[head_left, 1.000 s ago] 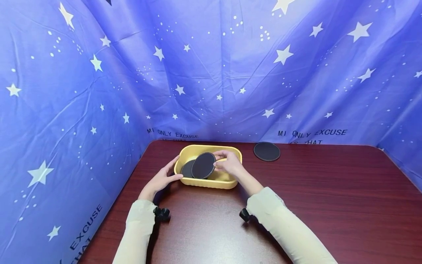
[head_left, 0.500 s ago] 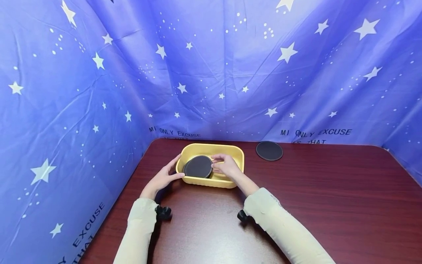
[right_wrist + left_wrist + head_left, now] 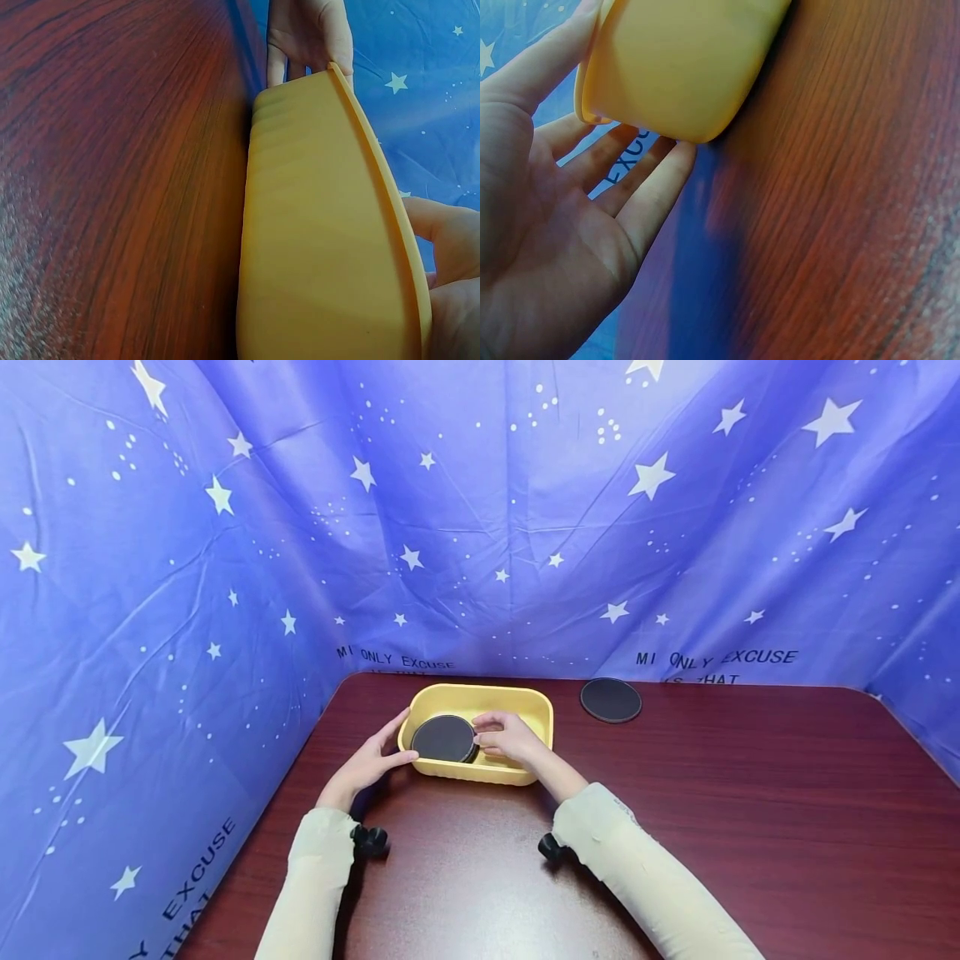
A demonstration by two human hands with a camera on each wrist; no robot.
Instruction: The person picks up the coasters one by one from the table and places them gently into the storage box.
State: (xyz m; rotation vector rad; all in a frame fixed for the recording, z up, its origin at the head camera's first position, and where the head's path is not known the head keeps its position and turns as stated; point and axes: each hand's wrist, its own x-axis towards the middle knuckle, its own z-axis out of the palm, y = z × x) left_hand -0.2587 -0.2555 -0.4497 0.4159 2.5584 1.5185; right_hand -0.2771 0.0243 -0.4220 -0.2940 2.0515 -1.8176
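A yellow plastic bin (image 3: 487, 770) stands near the back left of the table. My left hand (image 3: 365, 770) holds its left end, thumb on the near rim and the other fingers spread along the outer end wall, as the left wrist view shows. Inside, at the left, lies a round black coaster (image 3: 444, 739) with at least one more disc edge showing beneath it. My right hand (image 3: 512, 739) reaches into the bin with bent fingers, thumb and fingertips right at the coaster's right edge. The bin wall (image 3: 322, 202) hides those fingertips in the right wrist view.
Another round black coaster (image 3: 611, 700) lies flat near the table's back edge, right of the bin. The dark red wooden table (image 3: 750, 802) meets a blue star-printed curtain (image 3: 480, 527) at the back and left.
The tilted coaster in my right hand has come down flat over the one in the bin and shifted slightly left. My left hand keeps its place on the bin.
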